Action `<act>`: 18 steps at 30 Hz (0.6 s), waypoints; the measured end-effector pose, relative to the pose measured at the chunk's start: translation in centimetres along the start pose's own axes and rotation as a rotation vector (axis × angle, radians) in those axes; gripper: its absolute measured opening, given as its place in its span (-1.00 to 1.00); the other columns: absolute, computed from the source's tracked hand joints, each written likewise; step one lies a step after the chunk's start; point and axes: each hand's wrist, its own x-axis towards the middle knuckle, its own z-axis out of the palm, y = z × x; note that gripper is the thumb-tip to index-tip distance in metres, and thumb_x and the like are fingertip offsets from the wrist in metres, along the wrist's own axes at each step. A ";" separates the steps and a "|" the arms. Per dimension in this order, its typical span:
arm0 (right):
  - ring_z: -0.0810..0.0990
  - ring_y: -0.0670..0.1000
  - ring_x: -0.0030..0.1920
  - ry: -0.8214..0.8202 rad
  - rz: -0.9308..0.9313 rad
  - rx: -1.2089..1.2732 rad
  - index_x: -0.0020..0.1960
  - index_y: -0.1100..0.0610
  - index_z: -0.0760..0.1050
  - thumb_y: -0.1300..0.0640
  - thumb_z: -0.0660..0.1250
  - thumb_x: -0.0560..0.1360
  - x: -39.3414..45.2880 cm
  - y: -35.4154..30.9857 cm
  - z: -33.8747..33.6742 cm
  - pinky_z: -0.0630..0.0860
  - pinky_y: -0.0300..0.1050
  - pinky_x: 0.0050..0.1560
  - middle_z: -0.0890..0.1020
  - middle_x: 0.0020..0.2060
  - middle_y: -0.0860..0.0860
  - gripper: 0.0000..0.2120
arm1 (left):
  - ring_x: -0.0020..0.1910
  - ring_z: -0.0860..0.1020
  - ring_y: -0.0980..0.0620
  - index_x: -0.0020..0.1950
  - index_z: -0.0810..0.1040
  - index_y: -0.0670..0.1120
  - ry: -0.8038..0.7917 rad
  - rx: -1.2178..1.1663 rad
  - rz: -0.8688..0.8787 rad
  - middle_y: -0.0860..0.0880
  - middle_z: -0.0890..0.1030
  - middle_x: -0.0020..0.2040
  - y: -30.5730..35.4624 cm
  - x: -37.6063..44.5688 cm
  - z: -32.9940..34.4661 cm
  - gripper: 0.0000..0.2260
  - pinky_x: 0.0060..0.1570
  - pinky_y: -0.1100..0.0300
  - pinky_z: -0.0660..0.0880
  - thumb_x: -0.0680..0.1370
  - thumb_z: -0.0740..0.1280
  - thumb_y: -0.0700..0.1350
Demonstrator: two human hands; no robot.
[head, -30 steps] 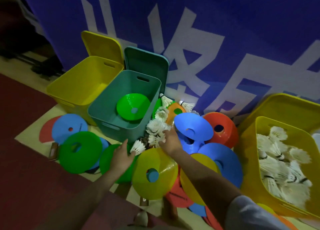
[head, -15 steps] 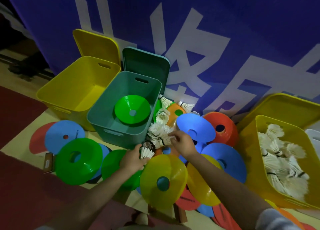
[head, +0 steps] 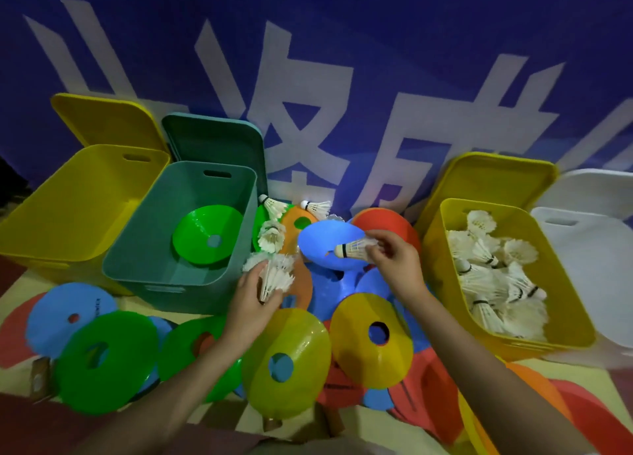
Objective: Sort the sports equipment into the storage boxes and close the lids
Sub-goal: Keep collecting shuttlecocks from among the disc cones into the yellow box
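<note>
Shuttlecocks in both hands — left hand [head: 251, 304], right hand [head: 394, 259] — above scattered cones [head: 286, 362].

We read this as a sports hall or gym storage corner, probably indoors; the lighting is dim. Evidence: a big blue banner [head: 342, 77] with white characters as the backdrop, flat training cones [head: 287, 362] scattered across a red and beige floor [head: 20, 417], and a yellow box [head: 568, 321] full of shuttlecocks [head: 496, 276].

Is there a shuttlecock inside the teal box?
No, the teal box holds only a green disc cone; the shuttlecocks lie outside it or in the yellow box at right.
</note>
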 end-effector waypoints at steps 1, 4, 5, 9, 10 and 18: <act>0.60 -0.09 -0.08 0.013 0.000 0.006 0.09 0.12 0.60 0.33 0.33 0.49 -0.1 0.3 -1.4 0.49 -0.38 -0.12 0.64 -0.06 0.00 -0.77 | 0.25 0.44 -0.02 0.43 0.34 -0.07 -0.005 -0.019 0.030 -0.09 0.43 0.30 1.4 0.4 0.8 -0.45 0.19 0.11 0.40 0.46 0.38 -0.08; 0.58 -0.22 -0.12 0.060 0.036 0.023 0.07 0.12 0.60 0.33 0.34 0.50 -0.4 1.8 -6.2 0.48 -0.41 -0.13 0.64 -0.07 -0.03 -0.80 | 0.16 0.50 0.01 0.41 0.34 -0.04 -0.058 -0.096 0.091 -0.01 0.46 0.24 5.9 1.3 4.3 -0.36 0.16 0.05 0.47 0.38 0.29 0.17; 0.59 -0.21 -0.13 0.087 0.056 0.033 0.07 0.10 0.60 0.31 0.34 0.51 -0.6 2.5 -7.9 0.50 -0.37 -0.13 0.64 -0.08 -0.04 -0.80 | 0.10 0.54 0.01 0.41 0.34 -0.01 -0.077 -0.109 0.098 -0.02 0.47 0.21 7.3 1.6 5.8 -0.37 0.10 0.01 0.51 0.38 0.30 0.18; 0.57 -0.13 -0.20 0.273 0.145 0.061 0.03 0.06 0.60 0.29 0.33 0.52 -1.8 5.2 -15.5 0.50 -0.30 -0.19 0.62 -0.16 -0.07 -0.82 | 0.10 0.52 -0.01 0.43 0.32 -0.01 -0.184 -0.113 0.186 -0.04 0.47 0.24 13.1 2.0 12.8 -0.40 0.13 -0.02 0.50 0.42 0.34 0.12; 0.57 -0.14 -0.18 0.334 0.180 0.066 0.03 0.08 0.60 0.29 0.33 0.52 -2.3 6.0 -17.4 0.49 -0.34 -0.19 0.62 -0.15 -0.04 -0.83 | 0.17 0.49 0.00 0.44 0.31 -0.02 -0.222 -0.103 0.226 -0.05 0.46 0.28 14.6 1.9 14.6 -0.42 0.17 0.02 0.47 0.45 0.35 0.08; 0.61 0.03 -0.11 0.544 0.409 0.128 -0.01 0.10 0.63 0.24 0.37 0.47 -4.3 12.5 -26.3 0.52 -0.12 -0.08 0.65 -0.18 0.02 -0.87 | 0.42 0.27 0.03 0.52 0.18 0.00 -0.439 0.056 0.399 -0.03 0.28 0.46 23.2 2.2 26.8 -0.41 0.25 0.26 0.23 0.55 0.34 -0.04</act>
